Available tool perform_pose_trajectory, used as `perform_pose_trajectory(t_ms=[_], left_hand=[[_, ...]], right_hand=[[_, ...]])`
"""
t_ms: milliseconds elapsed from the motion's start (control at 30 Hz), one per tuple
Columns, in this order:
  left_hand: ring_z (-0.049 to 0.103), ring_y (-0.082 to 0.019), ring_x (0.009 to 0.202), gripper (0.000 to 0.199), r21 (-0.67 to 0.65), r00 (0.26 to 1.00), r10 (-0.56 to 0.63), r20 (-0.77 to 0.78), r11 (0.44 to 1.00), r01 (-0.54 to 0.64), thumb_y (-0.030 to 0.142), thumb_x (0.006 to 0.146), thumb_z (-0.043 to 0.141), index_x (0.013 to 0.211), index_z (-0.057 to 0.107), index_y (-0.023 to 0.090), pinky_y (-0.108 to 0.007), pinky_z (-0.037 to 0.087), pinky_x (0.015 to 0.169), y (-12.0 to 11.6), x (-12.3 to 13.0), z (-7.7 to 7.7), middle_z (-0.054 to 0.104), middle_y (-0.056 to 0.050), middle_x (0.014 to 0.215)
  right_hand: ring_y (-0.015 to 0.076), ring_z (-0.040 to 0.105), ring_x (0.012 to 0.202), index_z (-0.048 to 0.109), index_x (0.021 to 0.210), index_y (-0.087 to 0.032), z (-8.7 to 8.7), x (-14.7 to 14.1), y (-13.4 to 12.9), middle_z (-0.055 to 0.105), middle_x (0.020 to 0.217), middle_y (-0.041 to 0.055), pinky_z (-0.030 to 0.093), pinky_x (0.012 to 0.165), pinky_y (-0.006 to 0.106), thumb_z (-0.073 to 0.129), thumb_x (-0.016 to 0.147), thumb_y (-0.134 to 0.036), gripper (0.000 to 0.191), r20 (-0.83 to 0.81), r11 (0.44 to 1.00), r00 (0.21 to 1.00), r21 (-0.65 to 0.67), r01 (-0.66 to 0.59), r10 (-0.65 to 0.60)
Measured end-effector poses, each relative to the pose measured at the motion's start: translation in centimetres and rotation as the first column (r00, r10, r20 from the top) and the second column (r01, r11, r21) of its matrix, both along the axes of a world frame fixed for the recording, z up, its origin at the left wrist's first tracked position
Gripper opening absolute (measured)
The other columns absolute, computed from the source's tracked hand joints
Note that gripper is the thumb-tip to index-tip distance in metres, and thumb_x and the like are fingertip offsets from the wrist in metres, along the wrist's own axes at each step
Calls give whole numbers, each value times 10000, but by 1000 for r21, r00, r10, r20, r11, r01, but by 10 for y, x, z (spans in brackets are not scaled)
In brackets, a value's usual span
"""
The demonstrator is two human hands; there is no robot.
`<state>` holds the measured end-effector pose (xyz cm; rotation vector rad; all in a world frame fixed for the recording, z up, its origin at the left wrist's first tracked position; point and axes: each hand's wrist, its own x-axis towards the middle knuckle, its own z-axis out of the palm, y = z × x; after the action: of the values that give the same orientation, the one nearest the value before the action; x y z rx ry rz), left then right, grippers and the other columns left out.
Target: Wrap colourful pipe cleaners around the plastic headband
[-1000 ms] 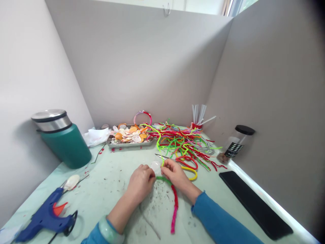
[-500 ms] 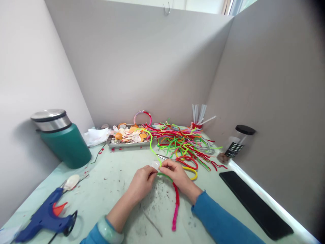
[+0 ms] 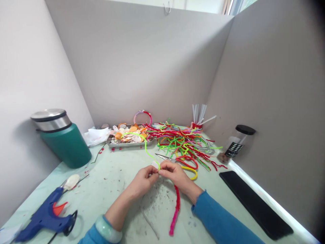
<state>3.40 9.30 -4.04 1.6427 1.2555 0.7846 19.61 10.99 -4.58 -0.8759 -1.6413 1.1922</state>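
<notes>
Head view: what stands on your left?
Your blue glue gun (image 3: 47, 213) near, the green flask (image 3: 66, 145) farther
And your grip?
Your left hand (image 3: 144, 181) is pinched closed, on what I can't tell; rightward, the lime pipe cleaner (image 3: 146, 147), its free end over the far shell tray (image 3: 129, 145), sits pinched in your right hand (image 3: 175, 173); a red-and-pink strip (image 3: 176, 207) shows below, scissors (image 3: 175, 160) just beyond

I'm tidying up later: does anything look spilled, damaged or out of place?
Yes: dark specks litter the table cover on the near side of the left hand and right hand, and red bits lie beside the tray. They look like stray scraps.
</notes>
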Motion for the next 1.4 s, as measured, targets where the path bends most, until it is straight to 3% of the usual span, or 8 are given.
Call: perform_pose_trajectory(t_ms=[300,633,1000,1400], left_hand=[[416,-98,567,201,82,998,28,-52,996,-23,317,742,512,733,588,131,-214,319,547,-3,2,4,533,25,625],[483,-112,599,176,70,996,13,-83,998,-7,259,702,549,779,636,125,-211,358,564,-2,0,-2,609,-1,683],[498,-119,607,239,-7,999,44,-9,999,-44,304,662,604,800,644,113,-223,377,575,3,0,-3,617,-8,695],[509,-129,626,176,213,979,86,-183,976,-46,294,724,552,697,643,146,-224,370,590,-2,0,1,595,-1,656]], right_hand=[[129,463,674,570,716,-162,2,-1,-2,524,697,-10,379,646,247,632,713,-295,146,-44,994,998,-93,-57,53],[112,441,626,565,682,-157,-1,-1,-1,498,655,-29,349,602,232,652,705,-289,159,-90,992,996,-130,-9,-3],[140,473,681,599,645,-167,-1,1,0,522,680,-5,373,649,255,661,712,-338,193,-5,1000,1000,-5,-6,6],[130,478,670,595,727,-160,2,0,-1,541,693,-5,388,638,249,618,746,-365,207,-7,998,1000,-61,-22,21]])
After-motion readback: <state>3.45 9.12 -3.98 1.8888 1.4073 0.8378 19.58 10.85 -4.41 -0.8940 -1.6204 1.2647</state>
